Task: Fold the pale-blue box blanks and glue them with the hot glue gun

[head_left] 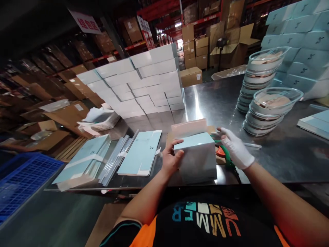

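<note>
In front of me stands a light-blue and grey box [197,157], with a pale flap [189,127] raised along its far edge. My left hand [172,156] is bare and grips the box at its left side, thumb towards me and fingers over the top edge. In a white glove with uncovered fingertips, my right hand [236,147] is off the right side of the box, its fingers stretched out and slightly bent. Just beneath it lies a green tool [227,156] with an orange part [220,151], partly hidden by the box; I cannot make out its kind.
Flat light-blue cartons [141,151], bundled clear plastic strips [115,157] and a strapped light-blue stack [86,158] lie left. A wall of white boxes [144,82] stands behind. Stacked clear oval containers [272,109] and piled light-blue boxes [305,51] are right. A blue crate [23,181] sits lower left.
</note>
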Demonstrator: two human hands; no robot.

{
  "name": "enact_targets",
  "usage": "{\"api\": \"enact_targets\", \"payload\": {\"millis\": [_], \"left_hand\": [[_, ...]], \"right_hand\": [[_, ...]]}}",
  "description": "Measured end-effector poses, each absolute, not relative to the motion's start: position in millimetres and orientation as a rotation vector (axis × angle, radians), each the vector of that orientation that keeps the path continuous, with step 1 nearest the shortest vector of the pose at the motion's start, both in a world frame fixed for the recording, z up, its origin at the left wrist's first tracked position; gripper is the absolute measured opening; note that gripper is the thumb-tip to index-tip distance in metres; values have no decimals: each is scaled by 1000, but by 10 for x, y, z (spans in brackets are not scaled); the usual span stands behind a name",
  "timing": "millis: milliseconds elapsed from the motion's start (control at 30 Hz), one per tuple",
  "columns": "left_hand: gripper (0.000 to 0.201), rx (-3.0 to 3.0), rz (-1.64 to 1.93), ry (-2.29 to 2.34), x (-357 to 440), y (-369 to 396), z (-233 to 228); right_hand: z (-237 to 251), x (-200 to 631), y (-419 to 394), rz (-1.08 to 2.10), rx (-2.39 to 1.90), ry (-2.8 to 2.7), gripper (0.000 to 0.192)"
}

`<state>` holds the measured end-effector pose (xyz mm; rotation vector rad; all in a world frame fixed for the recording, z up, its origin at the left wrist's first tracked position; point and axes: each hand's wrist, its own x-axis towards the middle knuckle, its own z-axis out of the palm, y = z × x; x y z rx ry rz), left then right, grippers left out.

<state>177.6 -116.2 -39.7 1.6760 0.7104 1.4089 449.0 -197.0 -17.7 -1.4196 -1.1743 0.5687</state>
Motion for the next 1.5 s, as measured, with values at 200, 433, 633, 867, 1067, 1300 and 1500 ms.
{"api": "enact_targets", "payload": {"millis": [200,433,633,867,1067,1300,1500], "left_hand": [[66,1855,1369,617,1769,-1138,-490],[56,1741,1662,208,1814,-1044,-527],[24,2158,1407,-64,1674,-1028,-308],[35,2061,1369,115,1627,-993,-458],[145,1769,814,714,1450,-1206,-1078],[102,1416,1093,967,1486,-550,-813],[66,1492,1068,1312,1807,972,-265]], "right_hand": [[-93,4161,-1788,755,-1249,-1317,46],[-231,4399,-2076,425,-978,-1769,46],[-151,4217,-2260,399,-912,-1850,38],[-197,4117,-2232,348,-922,-1823,45],[-562,4218,-2255,194,-1163,-1640,82],[-1144,4366,-2417,-172,-1365,-1891,64],[-1114,4118,-2398,-128,-1382,-2287,25]]}}
